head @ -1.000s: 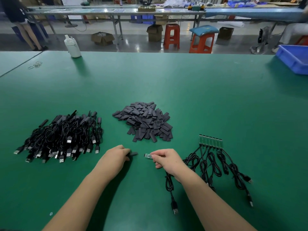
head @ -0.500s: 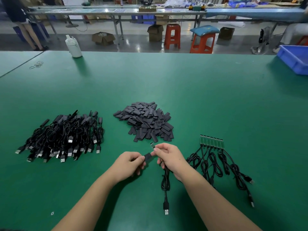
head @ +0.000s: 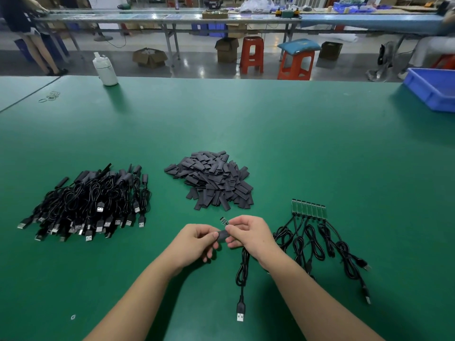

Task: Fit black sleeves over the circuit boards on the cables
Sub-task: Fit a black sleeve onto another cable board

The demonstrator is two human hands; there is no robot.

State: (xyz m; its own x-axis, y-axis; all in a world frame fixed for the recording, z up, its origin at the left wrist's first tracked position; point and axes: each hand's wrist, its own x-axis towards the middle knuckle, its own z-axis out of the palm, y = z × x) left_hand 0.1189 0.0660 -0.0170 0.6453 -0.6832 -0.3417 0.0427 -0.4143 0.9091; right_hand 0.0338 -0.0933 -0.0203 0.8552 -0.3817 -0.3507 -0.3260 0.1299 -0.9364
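Green matting covers the worktable [head: 295, 134], on which the parts lie in groups from left to right. At far left, a heap of finished cables [head: 88, 205] rests with sleeved ends pointing away and USB plugs toward the viewer. Near the centre, a pile of loose black sleeves [head: 211, 180] lies just beyond the hands. Left hand [head: 197, 241]: thumb and curled fingers pinch one black sleeve [head: 222, 235], held above the table with its free end directed at the other hand. Right hand [head: 251, 233]: thumb and forefinger pinch the cable just behind its circuit board [head: 224, 221], the remaining fingers curled beneath; the board projects up and to the left, bare, lying just above the sleeve and apparently not yet inside it. The held cable [head: 242, 271] hangs from the right hand in a loop, its USB plug [head: 240, 313] lying on the mat near the viewer. To the right, a row of unsleeved boards [head: 309, 207] lies side by side, their coiled cables [head: 327, 247] trailing toward the viewer. At far right, a blue bin [head: 433, 89] sits at the table edge.
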